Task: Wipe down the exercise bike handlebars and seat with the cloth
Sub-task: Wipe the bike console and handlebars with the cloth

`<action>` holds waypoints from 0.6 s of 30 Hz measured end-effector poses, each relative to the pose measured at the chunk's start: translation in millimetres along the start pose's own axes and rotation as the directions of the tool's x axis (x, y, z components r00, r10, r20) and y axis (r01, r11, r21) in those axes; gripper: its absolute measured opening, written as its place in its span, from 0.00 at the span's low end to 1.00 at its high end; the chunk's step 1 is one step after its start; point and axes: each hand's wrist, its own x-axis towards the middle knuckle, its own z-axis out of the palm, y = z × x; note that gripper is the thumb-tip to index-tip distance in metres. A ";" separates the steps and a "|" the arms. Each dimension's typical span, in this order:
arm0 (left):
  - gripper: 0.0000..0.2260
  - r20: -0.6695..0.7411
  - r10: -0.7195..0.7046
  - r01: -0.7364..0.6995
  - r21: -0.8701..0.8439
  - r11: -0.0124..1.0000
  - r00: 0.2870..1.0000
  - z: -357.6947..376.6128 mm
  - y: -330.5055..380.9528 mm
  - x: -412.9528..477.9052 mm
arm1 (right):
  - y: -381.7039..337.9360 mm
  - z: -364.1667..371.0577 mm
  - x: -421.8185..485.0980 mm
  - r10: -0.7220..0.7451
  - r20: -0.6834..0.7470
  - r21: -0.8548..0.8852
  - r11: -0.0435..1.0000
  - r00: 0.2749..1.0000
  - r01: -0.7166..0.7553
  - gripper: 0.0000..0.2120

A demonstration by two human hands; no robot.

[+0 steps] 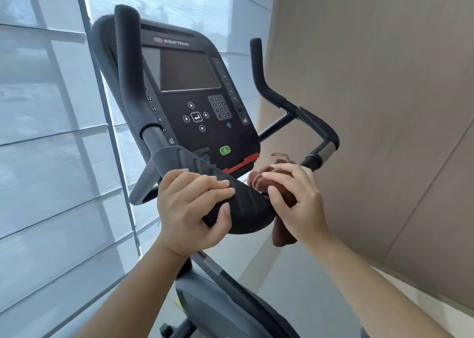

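Note:
The exercise bike's black handlebars (pixel 246 204) curve across the middle of the view, with upright grips at left and right. My left hand (pixel 189 209) grips the padded centre section, fingers over the top and thumb underneath. My right hand (pixel 295 199) holds a bunched brown cloth (pixel 282 235) against the bar just right of centre; part of the cloth hangs below the hand. The seat is out of view.
The black console (pixel 189 93) with screen and keypad stands right behind the handlebars. Window blinds (pixel 51 132) fill the left side. A beige wall (pixel 384 106) stands close on the right. The bike's frame (pixel 218 299) runs down between my forearms.

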 end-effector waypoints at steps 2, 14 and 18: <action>0.14 -0.008 0.003 -0.003 0.011 1.000 1.000 1.5 0.5 -1.3 | 17.1 -6.8 8.2 -0.110 0.095 0.037 0.994 0.989 0.107 0.13; 0.15 0.015 0.016 -0.018 0.128 0.992 1.000 3.7 -2.6 -6.6 | 24.6 -8.2 66.5 -0.394 0.647 0.306 0.919 0.653 0.251 0.12; 0.14 0.054 -0.007 -0.001 0.151 0.988 0.998 0.3 0.7 -5.7 | 53.2 -16.5 85.2 -0.266 0.732 0.209 0.964 0.628 0.164 0.13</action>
